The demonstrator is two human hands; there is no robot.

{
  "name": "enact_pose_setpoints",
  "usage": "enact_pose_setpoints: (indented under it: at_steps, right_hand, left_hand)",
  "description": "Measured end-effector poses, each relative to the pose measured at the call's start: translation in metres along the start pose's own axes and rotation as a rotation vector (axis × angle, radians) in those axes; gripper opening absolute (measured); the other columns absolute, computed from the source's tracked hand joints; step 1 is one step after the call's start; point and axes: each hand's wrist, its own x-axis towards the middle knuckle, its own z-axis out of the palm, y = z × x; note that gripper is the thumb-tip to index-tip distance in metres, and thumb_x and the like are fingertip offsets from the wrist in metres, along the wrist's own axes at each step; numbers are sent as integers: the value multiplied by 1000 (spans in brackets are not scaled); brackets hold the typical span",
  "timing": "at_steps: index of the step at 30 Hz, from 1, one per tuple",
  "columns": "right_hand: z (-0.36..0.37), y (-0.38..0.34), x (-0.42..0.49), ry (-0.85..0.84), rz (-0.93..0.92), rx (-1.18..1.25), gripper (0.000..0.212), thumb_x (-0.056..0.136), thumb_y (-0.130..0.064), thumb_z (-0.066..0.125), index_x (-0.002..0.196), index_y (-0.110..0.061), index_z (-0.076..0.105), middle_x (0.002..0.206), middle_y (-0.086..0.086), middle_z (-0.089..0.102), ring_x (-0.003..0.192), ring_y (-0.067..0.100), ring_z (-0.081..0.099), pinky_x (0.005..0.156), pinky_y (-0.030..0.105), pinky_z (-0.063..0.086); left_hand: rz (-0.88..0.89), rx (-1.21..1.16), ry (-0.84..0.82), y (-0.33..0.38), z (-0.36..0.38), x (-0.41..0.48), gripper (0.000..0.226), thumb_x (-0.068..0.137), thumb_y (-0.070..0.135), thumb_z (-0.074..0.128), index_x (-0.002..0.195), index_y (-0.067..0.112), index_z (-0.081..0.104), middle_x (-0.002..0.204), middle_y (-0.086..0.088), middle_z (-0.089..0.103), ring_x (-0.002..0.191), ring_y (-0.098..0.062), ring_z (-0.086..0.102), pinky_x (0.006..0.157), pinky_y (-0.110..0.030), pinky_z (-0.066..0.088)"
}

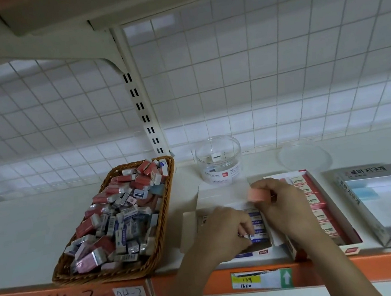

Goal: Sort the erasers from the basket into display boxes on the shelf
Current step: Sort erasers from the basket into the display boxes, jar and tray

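Fingers (246, 229) of the left hand (223, 235) curled down into the white display box (221, 194), apparently pinching one blue-labelled eraser (257, 237) at the near end of its row. Fingers of the right hand (282, 201) clenched round a single pink eraser (257, 195), held above the same box at its 1 o'clock.

At 9 o'clock of the hands, on the shelf (30, 237): one wicker basket (99, 277), heaped with loose erasers (124, 218) in pink, red and blue-white wrappers, dozens, too many to count.

Probably light, small and firm. Glossy wrappers likely a little slippery, so best taken across the two long sides between thumb and forefinger, one block at a time.

At 12 o'clock of the white box: one clear plastic jar (219, 162), a few small pieces inside, number unclear. At 2 o'clock: one clear lid (304, 158), lying flat.

At 3 o'clock: one red display box (354, 234), touching the white one, with a single row of red-labelled erasers partly hidden by the right hand. Farther along at 3 o'clock: one silver display box (381, 229), seemingly near empty.

Three display boxes in all.
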Motion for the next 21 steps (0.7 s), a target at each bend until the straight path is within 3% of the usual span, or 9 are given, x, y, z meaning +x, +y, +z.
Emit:
enact_pose_setpoints:
  at_steps: [6, 11, 14, 17, 21]
  right_hand:
    - [-3, 0, -1, 11, -14, 49, 33, 79, -9, 68, 109, -24, 65, 99, -9, 64, 87, 7, 53, 74, 11, 33]
    - [-13, 2, -6, 36, -32, 127, 34, 77, -3, 69, 105, -23, 65, 95, -9, 64, 89, 12, 59, 77, 14, 40]
    - [-22, 6, -10, 57, -53, 157, 33, 77, -1, 68, 97, -27, 63, 88, -11, 63, 86, 10, 60, 69, 2, 38]
    - [-32, 13, -14, 79, -49, 172, 38, 76, 0, 69, 89, -34, 59, 82, -21, 61, 81, 6, 61, 68, -2, 39]
    - [-47, 24, -20, 112, -62, 172, 43, 74, 0, 71, 84, -39, 56, 80, -19, 65, 79, 0, 64, 67, 1, 41]
  left_hand:
    - [-22, 12, 15, 1, 1, -1, 17, 81, 15, 73, 97, 15, 72, 97, 0, 73, 73, 2, 58, 68, -3, 41]
    - [-54, 48, 74, 9, -3, 1, 20, 86, 31, 68, 103, 22, 71, 102, 5, 72, 89, -5, 66, 85, -25, 53]
    - [-28, 56, 198, 19, -1, 7, 18, 91, 34, 60, 106, 27, 69, 102, 11, 70, 85, 0, 61, 74, -15, 47]
    - [-13, -42, 284, 31, 4, 17, 10, 91, 39, 58, 91, 30, 63, 85, 13, 66, 71, 4, 55, 61, -9, 35]
    - [28, -237, 292, 50, 15, 33, 15, 87, 28, 63, 100, 23, 70, 84, 9, 70, 70, 4, 59, 65, -12, 43]
